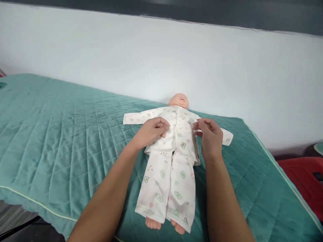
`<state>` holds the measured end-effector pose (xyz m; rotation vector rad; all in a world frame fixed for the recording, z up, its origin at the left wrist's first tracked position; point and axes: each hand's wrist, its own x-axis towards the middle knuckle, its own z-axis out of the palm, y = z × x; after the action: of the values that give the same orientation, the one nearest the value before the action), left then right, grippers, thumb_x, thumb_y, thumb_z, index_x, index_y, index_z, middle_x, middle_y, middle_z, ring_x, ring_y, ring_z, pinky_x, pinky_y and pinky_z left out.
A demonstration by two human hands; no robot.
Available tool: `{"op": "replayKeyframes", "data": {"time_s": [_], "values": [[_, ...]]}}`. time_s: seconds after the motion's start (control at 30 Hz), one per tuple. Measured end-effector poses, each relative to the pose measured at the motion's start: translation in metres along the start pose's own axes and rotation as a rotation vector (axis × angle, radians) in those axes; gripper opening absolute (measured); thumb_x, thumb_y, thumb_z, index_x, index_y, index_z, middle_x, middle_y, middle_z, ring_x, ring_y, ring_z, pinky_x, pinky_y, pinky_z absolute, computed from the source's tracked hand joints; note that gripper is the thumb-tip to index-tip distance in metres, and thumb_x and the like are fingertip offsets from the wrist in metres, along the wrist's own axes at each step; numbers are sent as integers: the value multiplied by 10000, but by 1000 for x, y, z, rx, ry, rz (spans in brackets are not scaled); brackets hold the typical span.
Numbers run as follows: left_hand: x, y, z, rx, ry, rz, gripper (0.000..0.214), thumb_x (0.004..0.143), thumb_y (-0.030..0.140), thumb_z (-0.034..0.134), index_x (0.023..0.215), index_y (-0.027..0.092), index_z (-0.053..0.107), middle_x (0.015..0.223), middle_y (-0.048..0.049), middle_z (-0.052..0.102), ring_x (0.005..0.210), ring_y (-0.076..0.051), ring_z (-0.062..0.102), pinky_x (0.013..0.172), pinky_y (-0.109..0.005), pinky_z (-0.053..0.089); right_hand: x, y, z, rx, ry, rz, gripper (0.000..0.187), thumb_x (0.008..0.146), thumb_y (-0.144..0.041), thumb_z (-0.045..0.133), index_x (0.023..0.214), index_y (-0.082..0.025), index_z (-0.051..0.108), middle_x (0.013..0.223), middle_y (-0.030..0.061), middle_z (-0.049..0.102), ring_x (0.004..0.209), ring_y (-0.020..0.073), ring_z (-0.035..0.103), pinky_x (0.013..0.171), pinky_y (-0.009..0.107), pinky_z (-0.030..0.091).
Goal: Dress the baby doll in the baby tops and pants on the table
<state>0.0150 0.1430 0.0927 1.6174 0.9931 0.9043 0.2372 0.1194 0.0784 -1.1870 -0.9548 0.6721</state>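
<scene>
A baby doll (179, 100) lies on its back on a teal quilted bed cover (63, 134), head toward the wall, bare feet toward me. It wears a white printed top (180, 134) and matching white trousers (166, 188). My left hand (151, 131) rests on the doll's chest, its fingers curled and pinching the top's front edge. My right hand (210, 137) is at the other side of the chest, fingertips pinched on the top's fabric near the doll's shoulder.
A white wall (161, 57) runs right behind the bed. The bed's front edge drops off at the lower left. Something red (302, 181) stands beside the bed at the right, with a teal item (318, 148) above it.
</scene>
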Motion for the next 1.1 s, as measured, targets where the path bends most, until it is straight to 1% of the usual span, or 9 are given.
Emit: {"op": "replayKeyframes", "data": {"time_s": [0.13,0.27,0.37,0.53,0.63,0.7,0.77,0.9,1.1], "values": [[8,-9,6,87,191,87,134,842,308,588,885,205,662,597,33,580,519,-99,473,520,-236,350,5,14,-1,-129,35,-153,208,816,-321,684,1003,-231,705,1124,55,709,1084,202,643,917,364,537],[3,-19,14,125,277,170,131,854,304,582,859,202,663,621,48,556,588,-109,495,599,-242,370,-11,17,12,-314,-168,-289,351,883,-328,621,1228,-274,658,1436,60,572,1363,243,488,1177,491,351],[-21,-28,19,138,332,177,139,869,299,577,861,192,665,723,28,608,668,-119,522,660,-246,393,-30,20,15,-432,-319,-359,487,916,-396,599,1393,-303,556,1573,42,426,1484,254,333,1241,523,234],[-76,-46,22,121,362,250,121,876,194,525,913,195,640,987,-37,649,878,-153,596,796,-269,459,-72,26,-8,-460,-378,-325,610,951,-452,564,1526,-341,392,1670,17,213,1545,249,176,1260,524,177],[-91,-56,22,175,362,321,265,827,82,482,1001,213,633,1042,-51,620,957,-170,595,849,-294,476,-100,26,-25,-429,-390,-250,603,958,-444,561,1528,-352,388,1683,9,159,1549,259,157,1252,526,204],[-92,-60,22,246,372,331,351,791,36,461,1034,224,629,1071,-57,608,1011,-187,585,881,-318,480,-114,26,-33,-411,-371,-221,568,960,-427,560,1506,-339,429,1674,27,201,1538,269,203,1241,529,240],[-88,-62,22,311,386,316,379,776,24,462,1050,232,624,1085,-59,604,1046,-204,575,910,-343,477,-122,27,-38,-393,-299,-198,510,967,-405,544,1465,-312,485,1624,65,334,1495,274,318,1212,536,301],[-83,-63,22,328,363,319,338,807,43,477,1046,233,621,1044,-52,610,1023,-206,579,911,-352,474,-122,31,-39,-372,-167,-185,439,939,-336,558,1373,-268,549,1374,110,600,1259,265,571,1086,535,448],[-81,-61,22,306,373,320,204,901,143,462,982,231,628,947,-39,608,908,-185,592,840,-317,475,-114,28,-32,-528,-66,-317,332,888,-234,561,1212,-257,625,1180,100,622,1077,236,598,914,425,531]]}}
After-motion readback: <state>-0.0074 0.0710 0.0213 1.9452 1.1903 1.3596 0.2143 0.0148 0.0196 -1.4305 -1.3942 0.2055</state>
